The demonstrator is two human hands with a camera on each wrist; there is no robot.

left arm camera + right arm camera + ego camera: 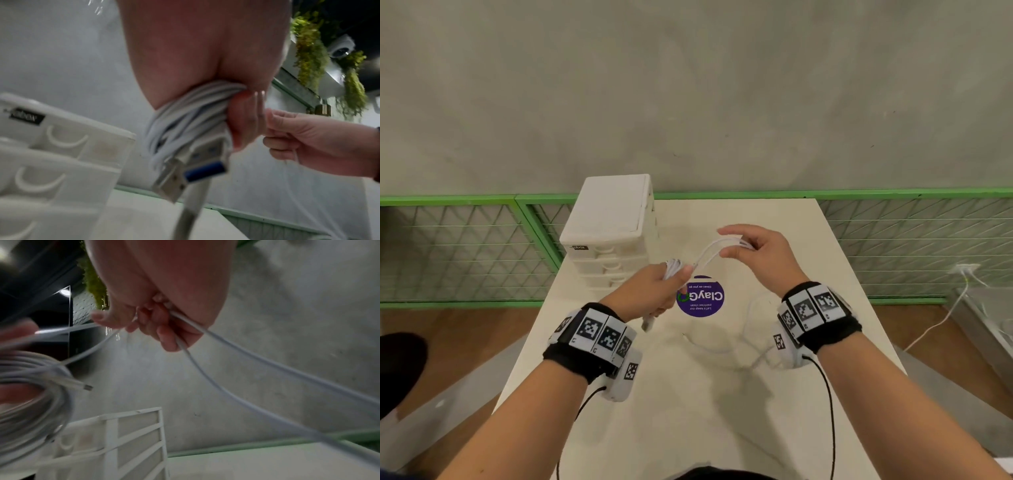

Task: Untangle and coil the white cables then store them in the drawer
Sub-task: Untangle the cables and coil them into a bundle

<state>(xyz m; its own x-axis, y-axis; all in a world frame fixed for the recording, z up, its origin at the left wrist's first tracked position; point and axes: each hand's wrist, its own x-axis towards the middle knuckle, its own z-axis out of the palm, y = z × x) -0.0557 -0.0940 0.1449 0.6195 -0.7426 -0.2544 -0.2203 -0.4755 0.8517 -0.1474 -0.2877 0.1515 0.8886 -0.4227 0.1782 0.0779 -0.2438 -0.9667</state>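
The left hand (654,291) grip squeezes a round coil (185,116) of smooth white cable. From there two strands (709,251) slant up-right into the right hand (760,253) grip's pinch.

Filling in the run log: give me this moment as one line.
left hand: grips cable coil | right hand: pinches loose cable strand | drawer unit: drawers closed | stage: coiling

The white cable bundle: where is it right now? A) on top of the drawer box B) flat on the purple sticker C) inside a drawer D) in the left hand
D: the left hand grips the coiled white cable bundle above the table, while the right hand pinches a loose strand.
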